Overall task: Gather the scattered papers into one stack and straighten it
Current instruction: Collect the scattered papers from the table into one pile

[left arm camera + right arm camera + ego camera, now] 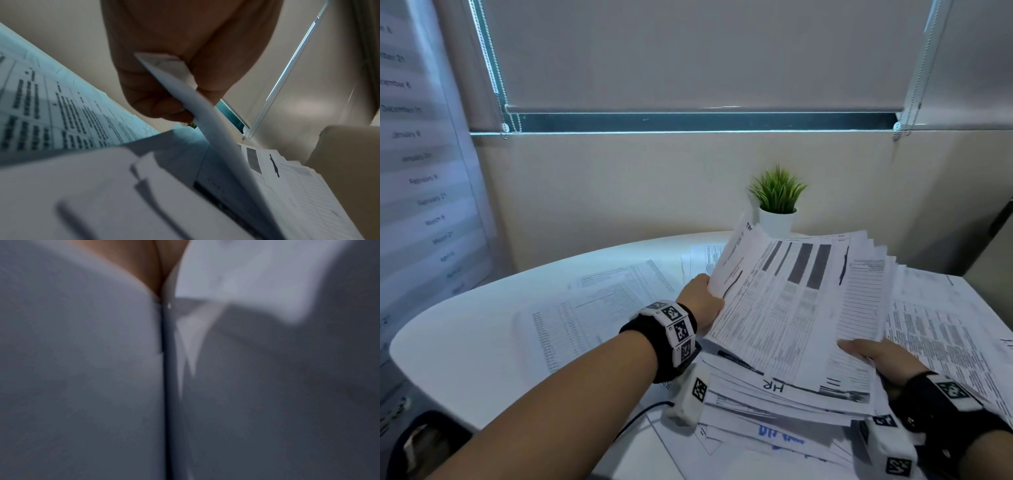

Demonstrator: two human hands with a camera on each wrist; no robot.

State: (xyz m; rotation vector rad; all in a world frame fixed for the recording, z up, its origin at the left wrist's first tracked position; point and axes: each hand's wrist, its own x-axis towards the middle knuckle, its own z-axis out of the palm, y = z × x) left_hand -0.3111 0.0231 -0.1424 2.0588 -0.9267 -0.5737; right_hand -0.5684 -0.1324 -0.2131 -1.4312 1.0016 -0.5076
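Round white table (482, 329), pale and smooth, with one landmark on it: a thick uneven stack of papers (791, 387) at the near right part. Nearest to the viewer, bottom sheets of the stack sticking out crooked, one with blue handwriting, one marked "HR".

At the near right corner of the stack, right hand (880, 356), thumb on top of the upper sheets; other fingers hidden below, so cannot tell how far curled. From the right wrist view only blurred paper and a little skin.

At the left edge of the stack, left hand (702, 301), fingers (160, 107) curled and pinching the edge of the top bundle (784, 301), lifted and tilted above the rest of the stack.

Left of the stack, loose sheets (592, 308) flat on the table, printed with tables. Right of the stack, more printed sheets (945, 325), overlapping. Behind the stack, two or three more sheets.

Farther behind the stack, small white pot (777, 221) holding a green grass-like plant (777, 188), close to the beige wall. Above, grey roller blind (705, 51) lowered almost fully, with bead chains at both sides. Far left of the stack, wall chart (417, 154) listing dates.
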